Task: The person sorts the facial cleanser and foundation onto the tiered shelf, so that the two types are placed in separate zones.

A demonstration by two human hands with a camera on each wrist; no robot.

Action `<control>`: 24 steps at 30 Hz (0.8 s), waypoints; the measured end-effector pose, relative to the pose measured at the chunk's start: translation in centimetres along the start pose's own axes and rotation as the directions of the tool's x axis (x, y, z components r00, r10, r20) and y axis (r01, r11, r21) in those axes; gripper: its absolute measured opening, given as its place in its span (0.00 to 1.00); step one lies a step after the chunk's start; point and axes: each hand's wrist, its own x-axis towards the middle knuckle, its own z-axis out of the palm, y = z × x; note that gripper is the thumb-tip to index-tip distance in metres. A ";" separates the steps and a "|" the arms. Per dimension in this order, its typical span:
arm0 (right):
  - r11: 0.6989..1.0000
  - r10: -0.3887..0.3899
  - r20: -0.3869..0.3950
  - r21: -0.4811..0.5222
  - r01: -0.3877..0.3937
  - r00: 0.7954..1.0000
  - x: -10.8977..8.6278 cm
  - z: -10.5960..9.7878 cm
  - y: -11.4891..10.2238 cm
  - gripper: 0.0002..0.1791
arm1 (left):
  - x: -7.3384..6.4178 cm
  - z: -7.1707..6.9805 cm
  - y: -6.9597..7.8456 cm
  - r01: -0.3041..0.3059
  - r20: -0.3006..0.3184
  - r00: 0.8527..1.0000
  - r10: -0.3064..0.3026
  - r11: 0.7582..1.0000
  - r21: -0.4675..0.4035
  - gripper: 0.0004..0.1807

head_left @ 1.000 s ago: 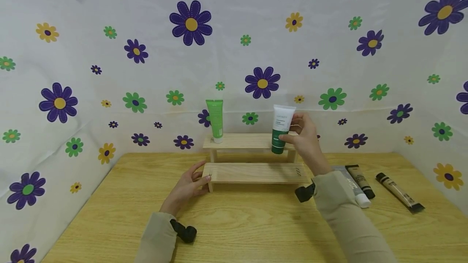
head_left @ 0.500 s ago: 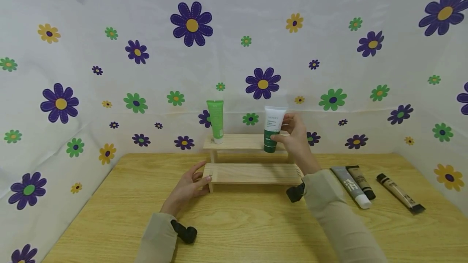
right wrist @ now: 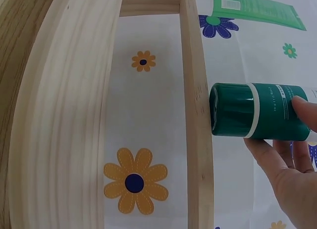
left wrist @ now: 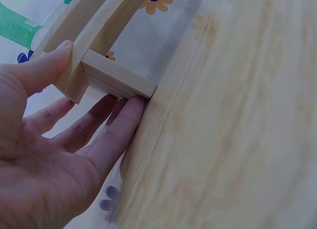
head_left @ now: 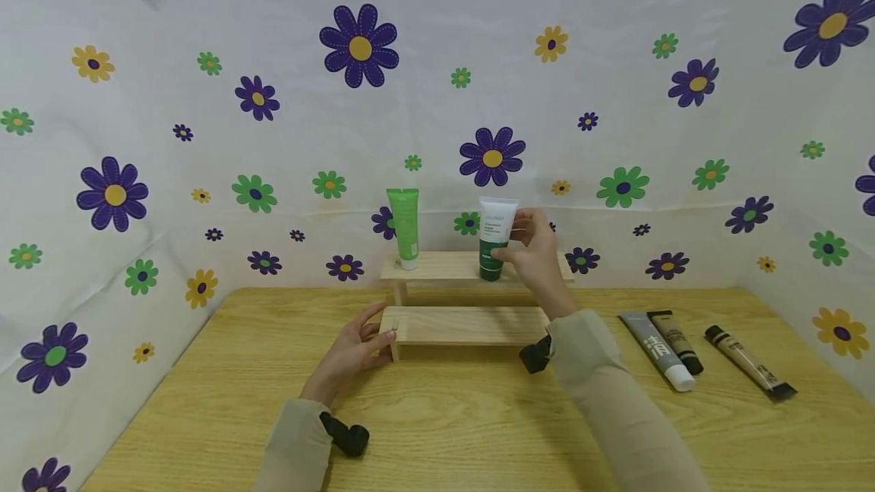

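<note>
My right hand (head_left: 533,253) pinches a white and dark green squeeze tube (head_left: 497,222), held upright, cap down, at the upper board of a two-step wooden stand (head_left: 472,325). In the right wrist view the green cap (right wrist: 233,110) is right by that board's edge; contact is hard to tell. My left hand (head_left: 352,348) grips the left end of the lower step, and in the left wrist view its thumb (left wrist: 44,66) lies on the board with the fingers around the leg (left wrist: 119,73). A light green tube (head_left: 405,226) stands cap down on the upper board's left end.
On the table (head_left: 437,416) to the right lie a grey tube with a white cap (head_left: 658,351), a black and tan tube (head_left: 675,340) beside it, and another tan tube with black ends (head_left: 748,363). A flower-print cloth (head_left: 424,105) hangs behind.
My right hand has moved left along the upper board, carrying the white and green tube nearer the light green one. My left hand stays on the stand.
</note>
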 end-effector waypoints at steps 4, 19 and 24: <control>1.000 -0.002 -0.003 0.022 0.002 1.000 0.3 0.5 0.0 0.32 | 0.0 0.0 -0.1 0.003 0.002 1.000 -0.003 1.000 -0.008 0.35; 0.999 -0.026 -0.006 0.022 0.026 1.000 1.1 2.0 0.4 0.30 | -0.1 0.0 -0.1 0.009 -0.014 1.000 -0.009 1.000 0.006 0.35; 0.998 -0.030 -0.003 0.049 0.030 1.000 1.4 2.3 0.4 0.30 | -0.1 0.0 0.0 0.009 -0.007 1.000 -0.009 1.000 0.006 0.35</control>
